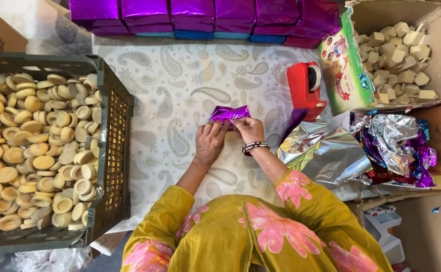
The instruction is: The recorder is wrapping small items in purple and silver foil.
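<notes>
Left hand [209,142]: fingers curled, pinching the near left edge of the purple foil packet [229,114].
Right hand [248,129]: fingertips pressed on the packet's right end, folding the foil down; beaded bangle on the wrist.
Packet position: on the paisley-print table [175,90], near its middle, touching both hands.
Packet look: shiny purple foil, creased, folded into a small oblong; contents hidden.
Progress: judged partly wrapped, with foil closed over the top and ends not yet flat or taped.
Done: row of finished purple-wrapped blocks [200,15] stacked along the far edge.
Left to do: green crate [114,151] at the left edge full of unwrapped round tan soaps [34,151]; cardboard box [431,30] at the far right corner holding pale cut blocks [399,55].
Supplies: red tape dispenser [305,88] just right of the packet; loose foil sheets [361,146], silver and purple, at the right edge.
</notes>
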